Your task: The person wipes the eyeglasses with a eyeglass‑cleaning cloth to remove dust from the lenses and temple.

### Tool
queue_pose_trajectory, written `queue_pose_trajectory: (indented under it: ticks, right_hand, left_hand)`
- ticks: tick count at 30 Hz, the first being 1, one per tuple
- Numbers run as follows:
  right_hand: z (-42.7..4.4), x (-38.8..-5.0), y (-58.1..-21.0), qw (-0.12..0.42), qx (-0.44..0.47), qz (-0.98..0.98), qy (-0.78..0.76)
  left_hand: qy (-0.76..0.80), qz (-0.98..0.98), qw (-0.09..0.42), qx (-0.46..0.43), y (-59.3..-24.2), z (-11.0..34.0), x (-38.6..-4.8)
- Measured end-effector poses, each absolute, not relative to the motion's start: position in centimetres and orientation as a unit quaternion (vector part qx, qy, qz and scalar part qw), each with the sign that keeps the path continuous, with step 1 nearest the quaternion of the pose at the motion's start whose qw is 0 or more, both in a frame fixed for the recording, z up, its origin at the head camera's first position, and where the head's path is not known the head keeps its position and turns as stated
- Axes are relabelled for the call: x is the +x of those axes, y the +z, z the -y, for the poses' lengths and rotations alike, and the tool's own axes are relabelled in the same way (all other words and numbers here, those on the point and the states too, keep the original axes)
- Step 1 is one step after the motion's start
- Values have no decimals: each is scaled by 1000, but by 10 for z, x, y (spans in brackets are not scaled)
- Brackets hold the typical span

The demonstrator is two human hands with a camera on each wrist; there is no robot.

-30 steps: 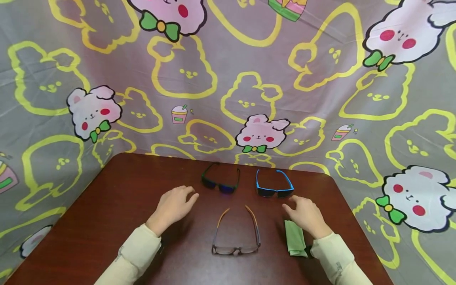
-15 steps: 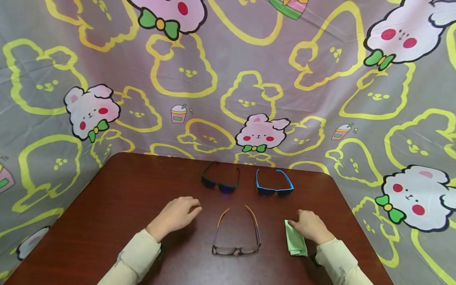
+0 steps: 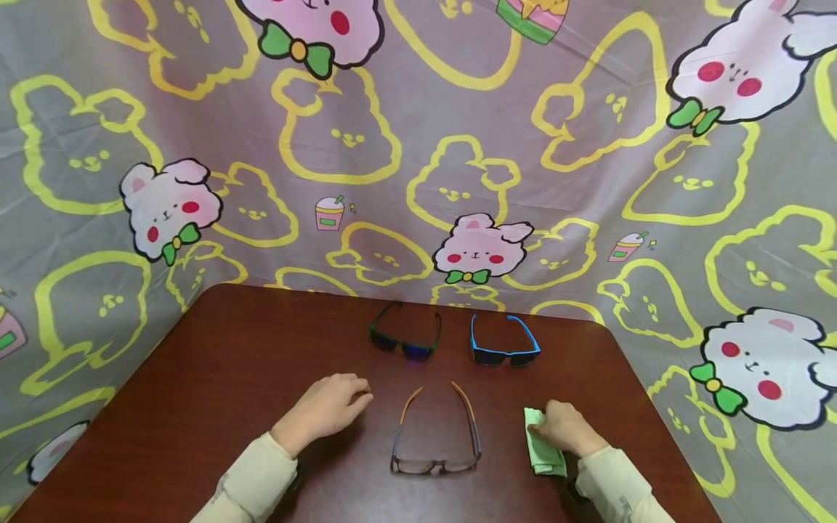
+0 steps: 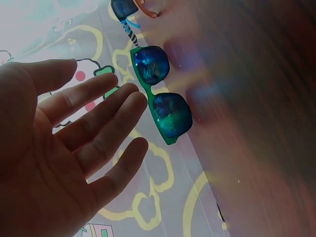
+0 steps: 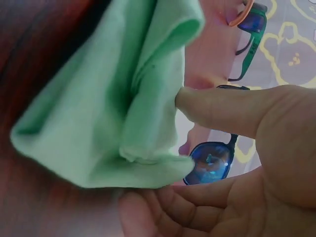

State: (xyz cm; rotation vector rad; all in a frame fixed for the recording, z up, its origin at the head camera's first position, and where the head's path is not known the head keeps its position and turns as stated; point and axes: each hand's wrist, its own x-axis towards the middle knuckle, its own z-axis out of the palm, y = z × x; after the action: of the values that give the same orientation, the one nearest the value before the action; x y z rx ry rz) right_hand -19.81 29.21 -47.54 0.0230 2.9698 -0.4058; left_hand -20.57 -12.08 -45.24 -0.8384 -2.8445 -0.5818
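Nearest on the bench [image 3: 209, 378], roughly central: one pair of clear-lensed eyeglasses [image 3: 417, 465], front toward the near side, temples unfolded and pointing away, orange at the tips. To their right, apart from them: a folded green cloth [image 3: 546, 459], on the bench. The right hand [image 3: 567, 427] is at the cloth; its grip pinches the cloth between thumb and fingers. The right wrist view shows the thumb against one side and the cloth's folds standing loose.

Left of the eyeglasses, apart from them: the left hand [image 3: 325, 409], palm facing inward, grip relaxed, fingers spread and slightly bent. Whether it touches the bench cannot be told. Both forearms are in pale sleeves [image 3: 258, 468].

Farther back, side by side with a gap between: green-framed sunglasses [image 3: 417, 352] with blue reflective lenses, on the left, and blue-framed sunglasses [image 3: 505, 354] with dark lenses, on the right. Both have temples unfolded toward the far edge.

Beyond the bench: a grey curtain [image 3: 458, 102] printed with white rabbits and yellow outlines.
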Motion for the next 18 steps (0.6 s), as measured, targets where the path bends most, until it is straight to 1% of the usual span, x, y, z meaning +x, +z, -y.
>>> queue_pose_trajectory:
  ticks: [7,12,15,18]
  right_hand:
    - [-290,-196,-475,65,-10,-990,-128]
    - [-289,-196,-475,58,-24,-990,-124]
    - [-287,-196,-474,54,-32,-990,-130]
    - [-285,-196,-471,62,-34,-987,-141]
  left_hand:
    - [-196,932,66,-297,-457,115,-201]
    - [-200,930,51,-304,-462,113,-200]
    - [-196,930,52,-306,-464,112,-200]
    - [-194,929,54,-310,-465,111,-201]
